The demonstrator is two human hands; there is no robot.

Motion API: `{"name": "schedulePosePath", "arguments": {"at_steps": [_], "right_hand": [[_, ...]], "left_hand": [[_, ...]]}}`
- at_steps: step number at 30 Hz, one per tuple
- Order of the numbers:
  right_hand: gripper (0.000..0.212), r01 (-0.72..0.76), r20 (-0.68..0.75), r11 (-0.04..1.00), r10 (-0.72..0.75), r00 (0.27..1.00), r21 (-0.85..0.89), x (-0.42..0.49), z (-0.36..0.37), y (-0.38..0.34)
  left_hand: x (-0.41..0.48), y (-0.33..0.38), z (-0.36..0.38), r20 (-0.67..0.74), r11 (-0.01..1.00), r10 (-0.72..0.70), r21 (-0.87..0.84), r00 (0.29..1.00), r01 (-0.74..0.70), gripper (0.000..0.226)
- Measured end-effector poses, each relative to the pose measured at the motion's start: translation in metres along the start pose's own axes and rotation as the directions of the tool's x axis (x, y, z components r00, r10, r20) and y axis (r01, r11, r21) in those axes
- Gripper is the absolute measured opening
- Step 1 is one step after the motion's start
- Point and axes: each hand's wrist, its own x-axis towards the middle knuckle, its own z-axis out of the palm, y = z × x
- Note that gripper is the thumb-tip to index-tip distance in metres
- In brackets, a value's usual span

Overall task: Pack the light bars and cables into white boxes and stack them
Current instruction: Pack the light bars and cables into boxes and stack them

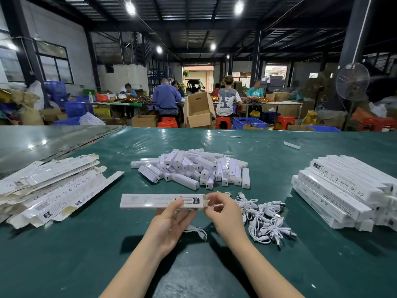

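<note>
A long white box (150, 201) lies crosswise above the green table, held near its right end by my left hand (171, 224), thumb on top and fingers under it. My right hand (223, 214) pinches the flap at the box's open right end. A white cable (196, 231) hangs under my left hand. A heap of white light bars (193, 168) lies behind the box. Coiled white cables (264, 218) lie to the right of my right hand.
Flat unfolded boxes (49, 188) are piled at the left. A stack of packed white boxes (343, 190) fills the right side. One loose white bar (292, 145) lies far back on the green table (86, 254). Several people work at tables beyond.
</note>
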Motion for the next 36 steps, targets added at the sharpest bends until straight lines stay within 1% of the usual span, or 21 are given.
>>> {"name": "schedulePosePath", "arguments": {"at_steps": [2,5,7,9,12,14,15,16,18,20,22,23,24,25,26,27,28,30,36], "right_hand": [[0.018,0.051,-0.010,0.988,-0.053,0.999,-0.145,-0.001,0.000,0.001],[0.018,0.150,0.014,0.953,-0.151,0.988,-0.265,-0.004,0.002,0.000],[0.014,0.202,0.039,0.931,-0.200,0.979,-0.304,-0.005,0.003,-0.001],[0.012,0.231,0.050,0.923,-0.227,0.973,-0.308,-0.007,0.004,-0.003],[0.021,0.260,0.043,0.910,-0.261,0.964,-0.323,-0.008,0.002,-0.005],[0.013,0.251,0.035,0.918,-0.253,0.967,-0.308,-0.008,0.001,-0.003],[0.006,0.224,0.016,0.936,-0.228,0.973,-0.272,-0.008,0.001,-0.003],[0.010,0.180,-0.015,0.959,-0.188,0.982,-0.217,-0.008,0.000,-0.004],[0.027,0.123,-0.053,0.984,-0.130,0.990,-0.128,-0.008,0.001,-0.004],[0.036,0.140,-0.068,0.983,-0.149,0.987,-0.114,-0.008,0.002,-0.005],[0.038,0.134,-0.084,0.988,-0.141,0.986,-0.080,-0.007,0.002,-0.005],[0.036,0.105,-0.081,0.994,-0.106,0.991,-0.027,-0.006,0.001,-0.005],[0.033,0.058,-0.062,0.996,-0.054,0.997,0.068,-0.004,0.001,-0.005],[0.031,0.004,-0.029,0.981,0.002,1.000,0.195,-0.003,0.000,-0.005],[0.028,-0.052,0.014,0.942,0.051,0.999,0.332,-0.001,0.000,-0.006],[0.025,-0.106,0.056,0.885,0.091,0.994,0.453,0.000,0.000,-0.006],[0.023,-0.147,0.084,0.832,0.121,0.989,0.536,0.001,0.000,-0.006],[0.022,-0.182,0.093,0.783,0.158,0.983,0.595,0.002,0.001,-0.005],[0.023,-0.225,0.108,0.712,0.206,0.973,0.665,0.003,0.000,-0.003]], "left_hand": [[0.000,0.000,0.001,0.003,1.000,0.010,0.011,1.000,-0.010,0.012],[-0.001,-0.002,0.000,-0.001,0.998,0.050,0.023,0.999,-0.050,0.020],[-0.001,-0.003,-0.001,0.002,0.998,0.066,0.023,0.998,-0.066,0.023],[-0.001,-0.003,-0.001,0.013,0.997,0.063,0.037,0.998,-0.063,0.017],[-0.001,-0.003,-0.002,0.023,0.998,0.049,0.047,0.999,-0.050,0.012],[0.000,-0.004,-0.001,0.023,0.998,0.049,0.045,0.999,-0.050,0.017],[0.000,-0.005,-0.001,0.021,0.998,0.051,0.042,0.998,-0.052,0.020],[0.000,-0.005,-0.001,0.018,0.998,0.053,0.038,0.998,-0.053,0.023],[0.001,-0.005,-0.002,0.014,0.998,0.056,0.033,0.998,-0.057,0.025],[0.001,-0.005,-0.002,0.015,0.997,0.060,0.038,0.998,-0.060,0.022],[0.002,-0.006,-0.002,0.006,0.996,0.067,0.050,0.998,-0.067,0.016],[0.002,-0.006,-0.002,0.000,0.996,0.073,0.055,0.997,-0.073,0.014],[0.003,-0.006,-0.002,-0.008,0.995,0.079,0.059,0.997,-0.079,0.012],[0.003,-0.005,-0.002,-0.015,0.995,0.085,0.057,0.996,-0.084,0.010],[0.003,-0.005,-0.003,-0.019,0.995,0.090,0.053,0.996,-0.089,0.008],[0.003,-0.005,-0.003,-0.017,0.994,0.094,0.049,0.995,-0.093,0.008],[0.003,-0.005,-0.003,-0.012,0.995,0.095,0.045,0.995,-0.094,0.008],[0.003,-0.006,-0.002,0.002,0.995,0.088,0.042,0.996,-0.088,0.008],[0.002,-0.008,-0.002,-0.002,0.997,0.070,0.032,0.998,-0.070,0.009]]}}
